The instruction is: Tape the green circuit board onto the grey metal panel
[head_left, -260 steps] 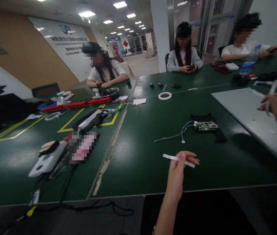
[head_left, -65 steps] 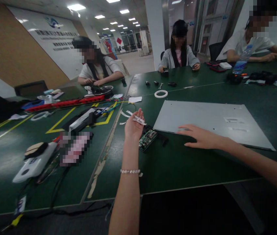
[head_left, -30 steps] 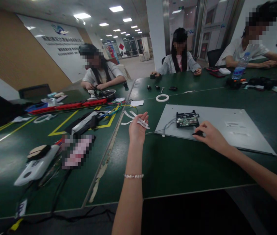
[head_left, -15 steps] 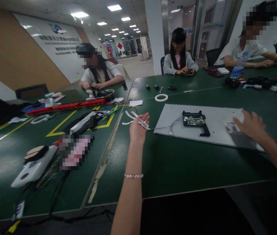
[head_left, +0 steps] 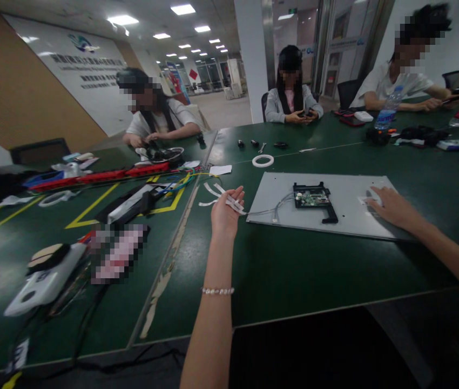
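Observation:
Palm up, my left hand (head_left: pixel 227 210) holds several white strips (head_left: pixel 212 190) in its curled fingers, left of a flat grey panel (head_left: pixel 270 186). A black bracket with a green circuit board (head_left: pixel 311 199) lies on the panel, and thin grey cables (head_left: pixel 281 204) run from it toward my left hand. My right hand (head_left: pixel 393 207) is over the panel's right part with its fingers apart, at a white label (head_left: pixel 364 200). Nothing shows in its grasp. Whether its fingertips press on the label is unclear.
A white tape roll (head_left: pixel 262 160) and a small wrench (head_left: pixel 262 147) lie beyond the panel. On the left are a red power strip (head_left: pixel 103 176), a black-and-white device (head_left: pixel 128 205) and a white device (head_left: pixel 45 281). Three people sit across the table, with bottles (head_left: pixel 389 108) at the right.
My right hand has come down and left toward the label on the panel. My left hand still holds the strips. The whole view has shifted slightly.

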Tool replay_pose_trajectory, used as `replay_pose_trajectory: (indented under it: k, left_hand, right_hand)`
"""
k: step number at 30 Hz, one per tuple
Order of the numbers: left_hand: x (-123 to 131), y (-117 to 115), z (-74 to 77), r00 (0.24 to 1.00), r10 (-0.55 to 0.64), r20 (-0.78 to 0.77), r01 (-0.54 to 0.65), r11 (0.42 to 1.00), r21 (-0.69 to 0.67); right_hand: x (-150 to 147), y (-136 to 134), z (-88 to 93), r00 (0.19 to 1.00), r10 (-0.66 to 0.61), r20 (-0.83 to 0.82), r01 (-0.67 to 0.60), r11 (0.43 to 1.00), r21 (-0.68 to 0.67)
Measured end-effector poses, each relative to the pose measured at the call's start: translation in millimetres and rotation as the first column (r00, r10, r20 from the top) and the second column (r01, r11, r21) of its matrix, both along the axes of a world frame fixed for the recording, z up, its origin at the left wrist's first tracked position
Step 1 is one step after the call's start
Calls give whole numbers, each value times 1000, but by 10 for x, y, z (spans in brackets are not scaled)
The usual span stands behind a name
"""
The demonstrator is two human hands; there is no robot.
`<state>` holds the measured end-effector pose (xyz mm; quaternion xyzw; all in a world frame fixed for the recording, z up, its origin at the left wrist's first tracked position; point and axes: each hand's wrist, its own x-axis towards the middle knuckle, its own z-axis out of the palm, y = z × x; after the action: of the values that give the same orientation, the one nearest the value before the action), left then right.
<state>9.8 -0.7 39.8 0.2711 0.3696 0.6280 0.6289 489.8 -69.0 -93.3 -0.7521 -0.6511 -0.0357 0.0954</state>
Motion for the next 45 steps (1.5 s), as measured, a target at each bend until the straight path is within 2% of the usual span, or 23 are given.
replay_pose_trajectory:
  k: [4, 10, 20, 27, 30, 32, 35, 38, 42, 45]
  left_hand:
    - [12, -15, -1, 1000, -2, -7, 1, 1000, -9]
    - [38, -13, 8, 1000, -11, 10, 12, 999, -37]
    - [26, 5, -28, 999, -18, 26, 20, 999, -45]
    - [41, 22, -68, 999, -27, 25, 28, 998, -64]
    - [45, 22, -86, 999, -28, 16, 29, 998, -63]
    - [46, 23, -97, 999, -33, 11, 33, 998, -58]
    - [46, 25, -106, 999, -38, 10, 39, 998, -58]
    - [46, 23, -103, 999, -38, 10, 38, 997, -67]
    - [42, 12, -95, 999, -41, 15, 42, 997, -68]
    - [40, 4, -96, 999, -45, 14, 46, 997, -60]
  right_hand:
    - [-53, 38, 14, 991, 124, 44, -124, 992, 10]
    - [-260, 72, 53, 972, 237, 1, -237, 971, 34]
    - [-749, 32, 124, 950, 310, -39, -307, 950, 58]
    - [-766, 93, 134, 947, 301, -116, -296, 953, 60]
    - [-880, 120, 224, 923, 324, -208, -313, 946, 87]
    - [-1068, 125, 338, 876, 393, -280, -386, 919, 82]
    - [-1449, 148, 537, 750, 542, -378, -560, 825, 72]
    - [-1791, 237, 671, 654, 621, -431, -656, 750, 86]
    - [-2018, 396, 708, 577, 664, -476, -725, 685, 78]
    - [-2034, 446, 694, 577, 662, -478, -724, 686, 75]
